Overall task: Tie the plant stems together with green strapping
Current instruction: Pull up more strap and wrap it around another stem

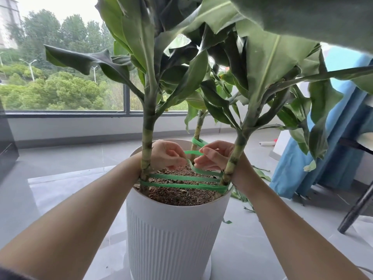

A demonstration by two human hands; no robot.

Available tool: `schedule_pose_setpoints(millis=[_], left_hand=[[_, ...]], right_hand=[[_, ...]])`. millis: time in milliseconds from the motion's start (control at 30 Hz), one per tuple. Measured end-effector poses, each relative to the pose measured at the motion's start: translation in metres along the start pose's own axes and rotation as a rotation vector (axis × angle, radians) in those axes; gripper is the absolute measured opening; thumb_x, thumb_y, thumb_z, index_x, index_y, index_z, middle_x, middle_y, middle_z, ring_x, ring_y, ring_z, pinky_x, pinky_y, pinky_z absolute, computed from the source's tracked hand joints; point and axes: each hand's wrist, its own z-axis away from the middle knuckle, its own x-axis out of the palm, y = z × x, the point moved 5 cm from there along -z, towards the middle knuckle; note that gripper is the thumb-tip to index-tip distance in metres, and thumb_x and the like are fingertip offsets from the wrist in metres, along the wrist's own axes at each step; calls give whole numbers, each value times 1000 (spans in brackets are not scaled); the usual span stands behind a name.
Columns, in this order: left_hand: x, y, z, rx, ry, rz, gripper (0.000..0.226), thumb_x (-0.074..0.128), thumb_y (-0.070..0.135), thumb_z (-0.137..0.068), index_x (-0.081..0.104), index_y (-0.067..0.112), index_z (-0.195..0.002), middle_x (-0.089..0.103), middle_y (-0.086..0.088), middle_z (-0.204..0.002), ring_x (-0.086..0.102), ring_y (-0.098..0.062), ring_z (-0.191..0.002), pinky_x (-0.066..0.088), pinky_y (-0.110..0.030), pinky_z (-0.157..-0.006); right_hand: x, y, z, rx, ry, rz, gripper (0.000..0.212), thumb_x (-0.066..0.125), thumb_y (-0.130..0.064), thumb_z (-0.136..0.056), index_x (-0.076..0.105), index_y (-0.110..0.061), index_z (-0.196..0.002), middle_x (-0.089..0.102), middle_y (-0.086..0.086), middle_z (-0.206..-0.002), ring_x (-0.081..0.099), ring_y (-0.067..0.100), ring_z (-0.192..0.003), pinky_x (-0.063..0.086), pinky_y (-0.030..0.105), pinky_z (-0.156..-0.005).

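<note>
A white ribbed pot (pixel 167 235) filled with soil holds three plant stems: a left stem (pixel 147 142), a right stem (pixel 236 156) and a back stem (pixel 196 132). Green strapping (pixel 181 177) runs in two bands between the left and right stems and also wraps the back stem. My left hand (pixel 166 154) reaches behind the left stem and pinches a loose curl of the strapping. My right hand (pixel 215 155) sits behind the right stem and pinches the same curl from the other side. Both hands hover above the soil.
Large green leaves hang overhead and partly block the top of the view. A blue curtain (pixel 323 150) and a dark chair leg (pixel 355 209) stand to the right. Cut leaf scraps (pixel 242 197) lie on the grey floor. A window runs along the back wall.
</note>
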Motion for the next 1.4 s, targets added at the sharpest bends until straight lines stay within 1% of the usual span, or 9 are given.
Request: schedule_pose_setpoints(millis=[233,400,467,600,800,1000,1133,1267,1400], left_hand=[[-25,17,18,220,155,-497,12,71,21,-80,61,21,-74,61,13,-69,58,5,-58,45,-11,-50],[-36,23,40,458,280,-830,29,48,63,-83,59,36,-82,56,21,-77,55,0,-62,43,-13,-53],[-37,24,46,517,352,-950,26,44,58,-88,59,37,-88,54,22,-83,53,-3,-64,47,-20,-57],[-38,26,52,526,389,-877,29,43,58,-87,61,35,-90,60,18,-88,55,-7,-64,51,-28,-59],[-37,30,57,537,459,-859,47,39,64,-82,67,26,-84,63,13,-82,56,-12,-61,51,-30,-59],[-42,30,72,568,555,-945,78,16,73,-87,68,18,-68,64,3,-77,60,-23,-62,51,-33,-65],[-50,29,81,619,633,-984,61,42,63,-85,69,11,-66,64,-2,-80,59,-24,-68,51,-36,-66],[-57,19,86,583,657,-1076,35,54,38,-83,66,12,-62,60,-2,-84,51,-22,-78,46,-40,-66],[-60,14,106,576,742,-1068,44,49,37,-87,63,9,-57,61,-4,-88,52,-26,-82,41,-39,-68]], right_hand=[[-2,-4,4,-74,116,49,12,57,-12,-94,62,-1,-97,74,15,-83,73,29,-77,60,38,-73],[-12,-4,25,-152,373,74,6,58,-9,-93,64,-11,-92,74,6,-81,73,17,-79,57,25,-71],[-13,3,38,-167,458,218,13,59,-2,-91,67,-13,-91,74,1,-85,70,8,-85,52,17,-69],[-25,-2,47,-301,587,794,15,57,1,-84,67,-8,-90,66,4,-84,59,21,-77,48,30,-66],[-38,-12,24,-20,402,1191,13,61,-16,-87,67,-15,-98,69,3,-89,63,25,-80,50,32,-66],[-36,-16,14,67,467,1316,6,62,-22,-86,62,-19,-92,65,0,-84,64,24,-77,43,27,-62],[-34,-18,12,192,354,1490,10,59,-27,-86,64,-20,-90,64,1,-79,62,25,-75,40,26,-61],[-37,-31,9,37,509,1350,7,61,-25,-88,65,-19,-91,67,1,-77,65,23,-74,41,25,-61],[-23,-30,2,-80,238,358,15,53,-9,-96,66,-11,-102,73,3,-90,71,18,-83,58,28,-70]])
